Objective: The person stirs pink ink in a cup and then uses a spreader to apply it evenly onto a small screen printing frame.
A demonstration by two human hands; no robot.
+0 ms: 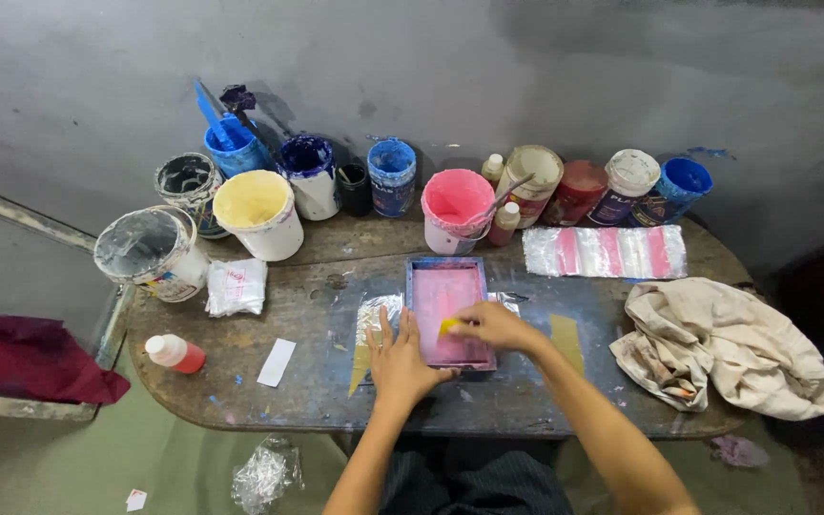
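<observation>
The small screen-printing frame [447, 312] lies flat mid-tabletop [269, 401] — left hand [399, 359], fingers spread, pins its near-left edge; right hand [490, 325] pinches a yellow squeegee [448, 326] on the pink mesh. If the frame shifts, the print likely smears — pink ink bucket [457, 210] stands just behind.

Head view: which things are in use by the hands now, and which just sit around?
In use: left hand pressing the pink screen frame; right hand holding a yellow scraper.

Lying about: pink paint bucket, yellow bucket, crumpled cloth, red bottle.
</observation>
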